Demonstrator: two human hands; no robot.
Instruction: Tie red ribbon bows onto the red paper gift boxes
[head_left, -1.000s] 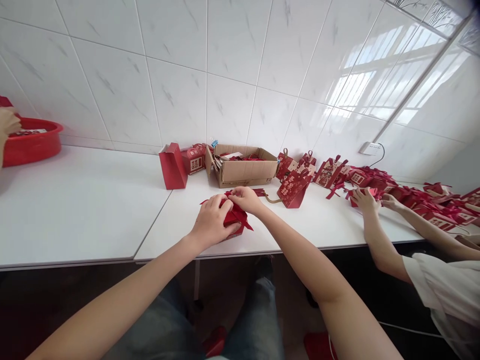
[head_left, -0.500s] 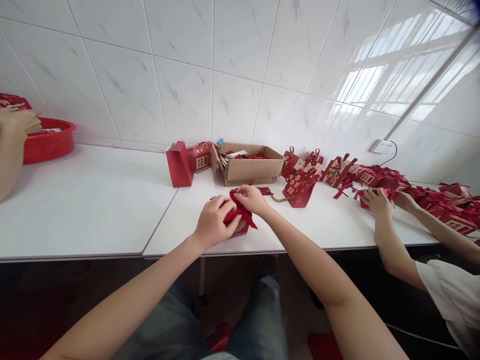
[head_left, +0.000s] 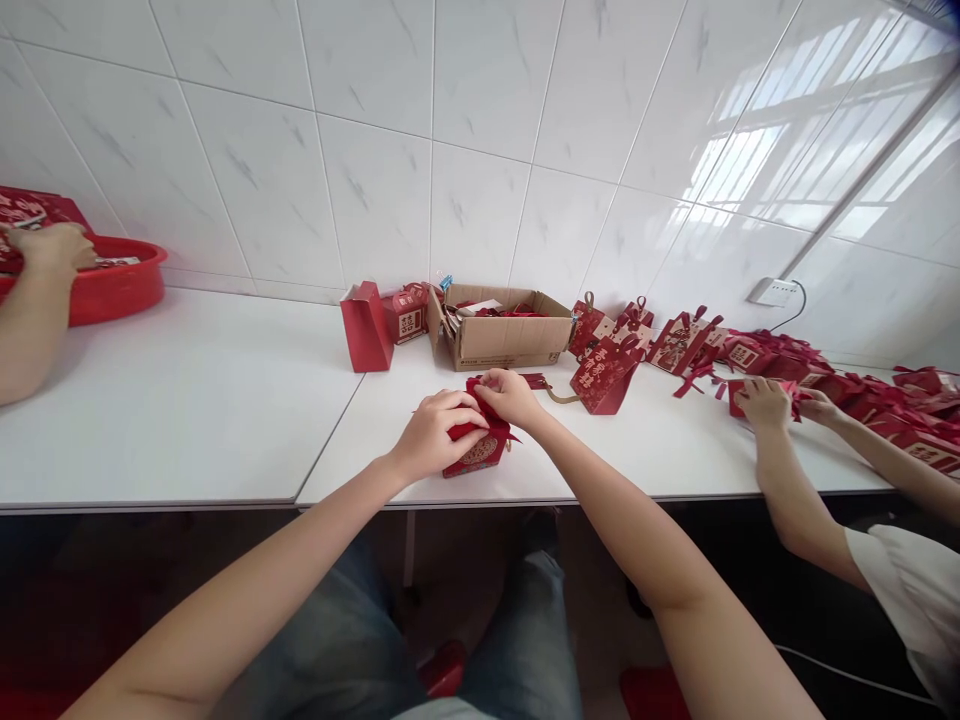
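A small red gift box (head_left: 478, 458) with a gold round pattern sits near the table's front edge. My left hand (head_left: 441, 430) curls over its top from the left, fingers closed on it. Pinched at the top, a red ribbon (head_left: 501, 430) lies between the fingers of my right hand (head_left: 511, 398); one end sticks out to the right. The fingertips of both hands nearly meet, and part of the ribbon is hidden under them. Just behind lies a dark red tassel (head_left: 534, 381) with a tan cord.
An open cardboard box (head_left: 514, 345) holds red pieces. Beside it stand a plain red box (head_left: 367, 328) and several printed boxes (head_left: 606, 378). At right, a co-worker's hands (head_left: 766, 403) hold a red box; at left, another person's hand (head_left: 56, 250) is by a red basin (head_left: 124, 285).
The view has shifted slightly. My left hand has flattened over the box top, and more of the box's patterned front shows. At far left the other person's hand has moved over the basin.
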